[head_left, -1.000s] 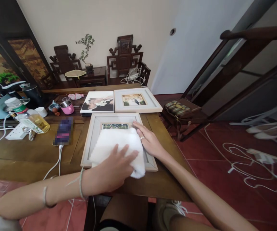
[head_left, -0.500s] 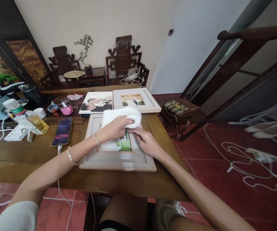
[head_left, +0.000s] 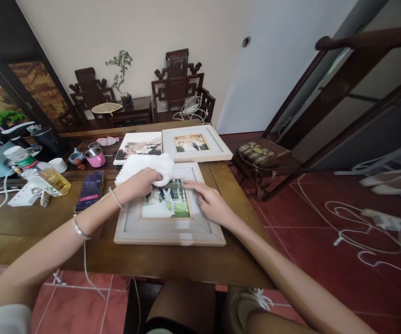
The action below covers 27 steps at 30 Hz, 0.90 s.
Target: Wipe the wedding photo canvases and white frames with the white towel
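Observation:
A pale wooden picture frame (head_left: 167, 232) with a photo lies flat at the near edge of the brown table (head_left: 50, 222). My left hand (head_left: 139, 183) is closed on a white cloth (head_left: 141, 165) and presses it on the frame's upper left corner. My right hand (head_left: 209, 204) lies flat with fingers stretched out on the frame's right side, fingertips at the photo's top edge.
Behind lie a second pale frame (head_left: 195, 144) and an unframed photo print (head_left: 138, 144). To the left are a phone (head_left: 89, 184) on a cable, a bottle (head_left: 45, 175), a pink cup (head_left: 95, 157) and a power strip (head_left: 22, 194). Carved chairs stand behind; white cables lie on the red floor at right.
My left hand carried the cloth from the frame's near part up to its top edge, then left to the upper left corner. The photo is now uncovered. My right hand barely moved.

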Available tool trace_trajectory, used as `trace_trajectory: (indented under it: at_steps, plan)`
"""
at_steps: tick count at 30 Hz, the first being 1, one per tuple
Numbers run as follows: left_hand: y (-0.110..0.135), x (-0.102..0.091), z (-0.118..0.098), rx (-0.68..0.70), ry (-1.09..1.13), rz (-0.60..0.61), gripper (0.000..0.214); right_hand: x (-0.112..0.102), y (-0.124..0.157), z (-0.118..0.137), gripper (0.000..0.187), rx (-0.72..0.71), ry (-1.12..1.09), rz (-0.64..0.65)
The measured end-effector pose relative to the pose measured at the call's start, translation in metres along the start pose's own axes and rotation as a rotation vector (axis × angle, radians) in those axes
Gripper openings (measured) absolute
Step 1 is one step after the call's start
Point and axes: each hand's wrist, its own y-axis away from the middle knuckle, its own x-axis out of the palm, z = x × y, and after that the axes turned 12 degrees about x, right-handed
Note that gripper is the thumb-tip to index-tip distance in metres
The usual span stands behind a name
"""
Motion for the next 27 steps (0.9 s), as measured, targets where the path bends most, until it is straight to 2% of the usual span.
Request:
trace_trajectory:
  at_steps: [5,9,12,16,18,20,23,27]
  plan:
    - [0.022,-0.006,0.004,-0.103,-0.109,0.011,0.036,0.0,0.0,0.0,0.067,-0.002,0.001,-0.006]
    - [0.042,0.008,-0.009,-0.105,-0.091,0.028,0.044,0.001,0.0,0.001,0.067,-0.001,0.011,-0.017]
    - [0.064,0.018,-0.037,-0.106,0.007,0.051,0.047,0.001,0.0,0.003,0.066,0.011,0.027,-0.023]
    - [0.097,0.02,-0.09,-0.026,0.189,0.038,0.051,0.001,0.0,0.004,0.065,0.018,0.051,-0.023]
    - [0.106,0.018,-0.113,0.0,0.237,0.036,0.049,0.001,0.0,0.003,0.065,0.018,0.064,-0.025]
    - [0.107,0.017,-0.123,-0.011,0.236,0.059,0.045,0.002,0.0,0.003,0.067,0.013,0.072,-0.026]
    - [0.094,0.018,-0.113,-0.08,0.151,0.073,0.043,0.002,0.0,0.002,0.067,0.006,0.072,-0.022]
    - [0.063,0.025,-0.063,-0.178,-0.034,0.004,0.048,0.001,0.0,0.0,0.066,0.004,0.056,-0.021]
